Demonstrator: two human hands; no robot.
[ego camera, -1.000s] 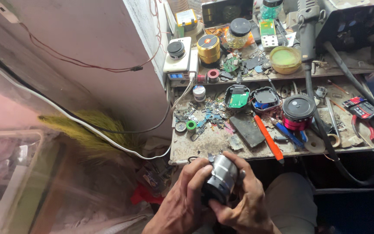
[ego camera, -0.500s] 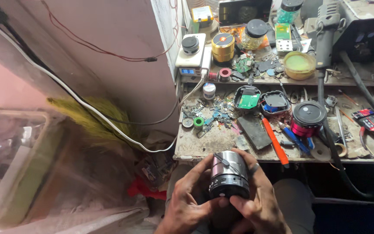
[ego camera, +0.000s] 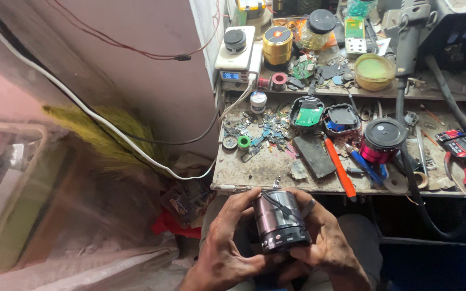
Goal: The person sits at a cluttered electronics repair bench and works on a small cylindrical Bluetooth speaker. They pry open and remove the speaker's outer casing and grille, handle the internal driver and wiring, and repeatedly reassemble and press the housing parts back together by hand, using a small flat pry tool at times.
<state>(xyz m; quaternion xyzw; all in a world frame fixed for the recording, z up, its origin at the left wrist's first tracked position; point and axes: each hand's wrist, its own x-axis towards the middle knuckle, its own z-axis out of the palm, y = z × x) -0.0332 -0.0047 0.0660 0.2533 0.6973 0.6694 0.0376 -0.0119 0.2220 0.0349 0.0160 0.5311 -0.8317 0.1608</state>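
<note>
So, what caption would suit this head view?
Both hands, left and right, cradle a small cylindrical speaker below a cluttered workbench.

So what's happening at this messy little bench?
A person sits at a cluttered workbench and grips a small cylindrical speaker with both bare hands, just below the bench's front edge. The left hand wraps its left side and the right hand cups its right side and bottom. On the bench lie an orange-handled screwdriver, a red cylindrical speaker, an opened case showing a green circuit board, red pliers and many scattered small parts.
</note>
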